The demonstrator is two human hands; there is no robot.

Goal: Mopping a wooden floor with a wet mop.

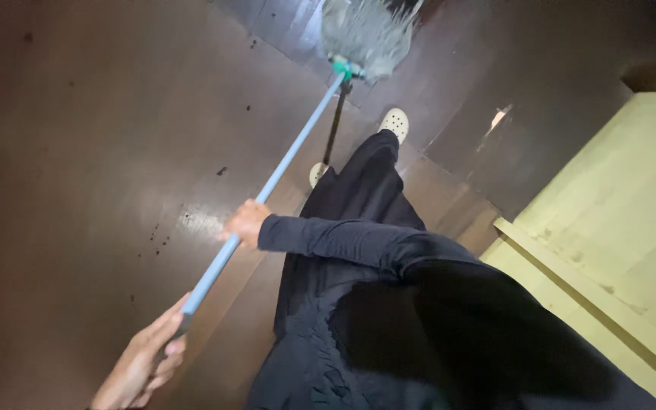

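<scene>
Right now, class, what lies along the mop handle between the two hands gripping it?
In the head view, only bare blue handle runs between the left hand and the right hand, with dark floor beneath.

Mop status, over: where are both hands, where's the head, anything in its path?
Left hand grips the handle end, right hand mid-shaft. Mop head on the dark floor ahead of the shoes. Nothing in its path.

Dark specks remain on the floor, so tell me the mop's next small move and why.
Probably draw the mop head back toward the shoes, since both hands grip the blue handle at full stretch and specks lie nearer.
</scene>
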